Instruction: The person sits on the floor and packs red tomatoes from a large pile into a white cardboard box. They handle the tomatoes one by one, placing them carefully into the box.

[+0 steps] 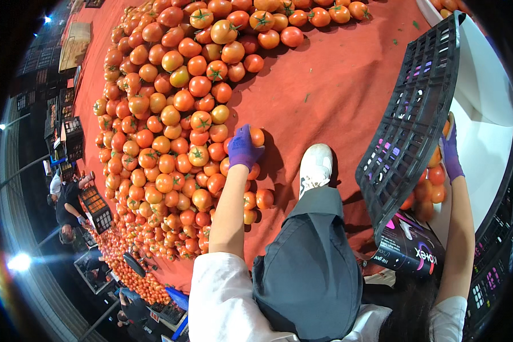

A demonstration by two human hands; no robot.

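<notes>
A wide heap of red and orange tomatoes [166, 128] covers the left and top of a red cloth. At the heap's near edge my left hand [244, 147], in a purple glove, is closed round a tomato [257, 137]. On the right, my right hand [449, 149], gloved too, is at the far side of a tilted black plastic crate [406, 107], beside several tomatoes [429, 188] that lie or tumble at the crate's open side. The crate partly hides them, and whether the right fingers grip one I cannot tell.
A white container [483, 162] stands under and beyond the crate. My shoe [316, 166] rests on the red cloth [320, 98]. A printed cardboard box [410, 248] and more black crates [491, 273] are at right. Far left, a person [70, 205] handles a tomato crate [96, 207].
</notes>
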